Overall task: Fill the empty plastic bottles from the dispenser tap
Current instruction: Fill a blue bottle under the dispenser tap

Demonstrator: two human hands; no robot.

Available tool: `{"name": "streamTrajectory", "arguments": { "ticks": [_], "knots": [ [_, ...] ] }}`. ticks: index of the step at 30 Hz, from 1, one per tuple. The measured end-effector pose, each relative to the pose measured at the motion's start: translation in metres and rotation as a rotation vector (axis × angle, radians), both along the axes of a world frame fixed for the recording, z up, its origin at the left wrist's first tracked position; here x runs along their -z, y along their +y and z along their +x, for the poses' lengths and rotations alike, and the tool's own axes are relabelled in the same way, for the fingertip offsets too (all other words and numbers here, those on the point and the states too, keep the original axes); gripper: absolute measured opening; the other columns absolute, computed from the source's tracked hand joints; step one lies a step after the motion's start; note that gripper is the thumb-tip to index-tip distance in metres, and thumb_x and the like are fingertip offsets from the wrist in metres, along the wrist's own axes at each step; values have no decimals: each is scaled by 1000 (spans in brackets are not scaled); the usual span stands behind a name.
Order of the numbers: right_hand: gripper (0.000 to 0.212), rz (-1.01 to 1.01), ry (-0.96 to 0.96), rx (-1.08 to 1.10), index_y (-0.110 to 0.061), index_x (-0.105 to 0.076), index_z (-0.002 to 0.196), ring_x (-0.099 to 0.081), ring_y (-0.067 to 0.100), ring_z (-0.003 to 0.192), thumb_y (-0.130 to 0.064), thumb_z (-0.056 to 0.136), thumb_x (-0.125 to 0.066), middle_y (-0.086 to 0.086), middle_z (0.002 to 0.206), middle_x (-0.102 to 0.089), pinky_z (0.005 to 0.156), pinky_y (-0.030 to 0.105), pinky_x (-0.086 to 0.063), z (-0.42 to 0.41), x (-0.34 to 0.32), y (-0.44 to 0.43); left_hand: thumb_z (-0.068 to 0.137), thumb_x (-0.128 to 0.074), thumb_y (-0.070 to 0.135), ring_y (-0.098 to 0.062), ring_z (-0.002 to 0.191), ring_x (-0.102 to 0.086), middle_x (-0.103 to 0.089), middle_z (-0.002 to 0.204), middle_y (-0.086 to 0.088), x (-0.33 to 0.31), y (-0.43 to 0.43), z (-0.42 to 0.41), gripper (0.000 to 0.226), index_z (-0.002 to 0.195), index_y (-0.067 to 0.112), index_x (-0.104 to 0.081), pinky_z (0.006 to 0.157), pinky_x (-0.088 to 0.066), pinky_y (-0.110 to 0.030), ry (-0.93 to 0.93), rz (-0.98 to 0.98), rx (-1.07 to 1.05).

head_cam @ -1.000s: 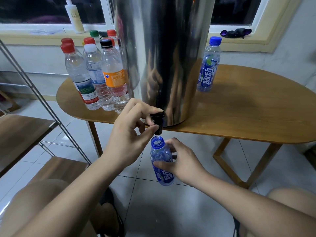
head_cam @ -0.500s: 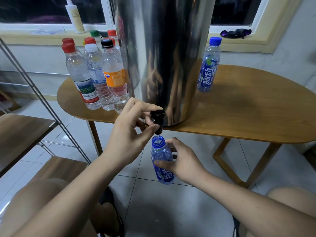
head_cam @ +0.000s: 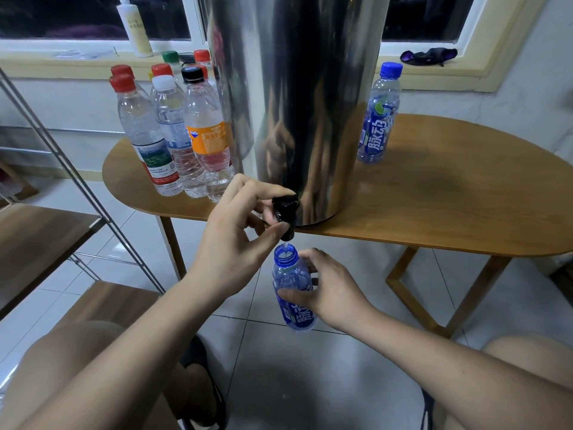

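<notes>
Your left hand (head_cam: 235,240) pinches the black plastic tap (head_cam: 284,215) at lower centre. The index finger curls over the top and the thumb presses up against the spout from the left. The tap sticks out from the bottom of the tall shiny steel cylinder dispenser (head_cam: 297,103), which stands at the near edge of the oval wooden table (head_cam: 449,197).

Your right hand (head_cam: 331,293) grips the small blue transparent plastic bottle (head_cam: 294,290), thumb across the front of the label and fingers wrapped behind. The bottle is uncapped and roughly upright. Its mouth sits just under the spout, below the table edge and above the grey tiled floor (head_cam: 279,383). A thin pale stream shows between spout and mouth. The fill level cannot be read through the blue plastic.

A matching blue bottle with a blue cap (head_cam: 376,119) stands on the table right of the dispenser, upper right of centre. A cluster of clear capped bottles (head_cam: 167,131) stands on the table's left end, caps red, white, black and green. The front one with an orange label (head_cam: 209,141) stands just beside the dispenser.

On the windowsill there is a white squeeze bottle (head_cam: 135,26) at upper left and a dark crumpled cloth (head_cam: 429,55) at upper right. A metal rack with wooden shelves (head_cam: 46,231) fills the left edge. Your bare knees show in both bottom corners.
</notes>
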State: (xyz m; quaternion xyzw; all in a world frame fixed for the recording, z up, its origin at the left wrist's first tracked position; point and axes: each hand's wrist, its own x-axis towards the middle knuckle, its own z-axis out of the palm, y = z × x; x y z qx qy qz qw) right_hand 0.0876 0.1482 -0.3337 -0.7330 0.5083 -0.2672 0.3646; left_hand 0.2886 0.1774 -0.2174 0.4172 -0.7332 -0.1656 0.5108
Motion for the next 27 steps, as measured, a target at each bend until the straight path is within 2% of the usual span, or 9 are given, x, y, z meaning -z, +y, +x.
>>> {"name": "streamTrajectory", "arguments": {
  "ticks": [4, 11, 15, 20, 27],
  "knots": [
    [73, -11, 19, -11, -40, -54, 136, -63, 7, 120, -69, 76, -85, -17, 132, -63, 99, 41, -62, 1, 0, 0, 91, -78, -12, -24, 86, -65, -54, 106, -7, 1, 0, 0, 48, 126, 20, -69, 72, -53, -30, 5, 1, 1],
    [72, -1, 22, -19, -39, -53, 136, -62, 8, 121, -63, 78, -87, -17, 133, -62, 101, 41, -61, 2, -1, 1, 91, -78, -12, -24, 86, -65, -56, 110, -8, 1, 1, 0, 45, 123, 19, -69, 72, -52, -27, -24, -44, -9],
    [72, 8, 24, -20, -38, -53, 137, -62, 9, 122, -60, 79, -88, -17, 135, -62, 101, 41, -61, 2, -2, 1, 91, -79, -11, -25, 86, -65, -56, 110, -7, 2, 0, -1, 43, 123, 17, -70, 71, -54, -30, -51, -82, -24],
    [72, 17, 16, -14, -40, -53, 136, -63, 10, 121, -62, 78, -88, -18, 134, -62, 100, 42, -62, 2, -1, 1, 90, -80, -11, -23, 87, -64, -56, 108, -7, 3, 0, -1, 47, 122, 21, -69, 70, -54, -33, -38, -94, -23],
    [70, 22, 8, -15, -40, -53, 134, -64, 10, 119, -62, 77, -88, -18, 134, -63, 99, 41, -63, 2, -2, 1, 91, -80, -10, -24, 86, -64, -56, 108, -8, 4, -1, -2, 47, 123, 22, -69, 71, -53, -30, -25, -85, -21]
  ]
}}
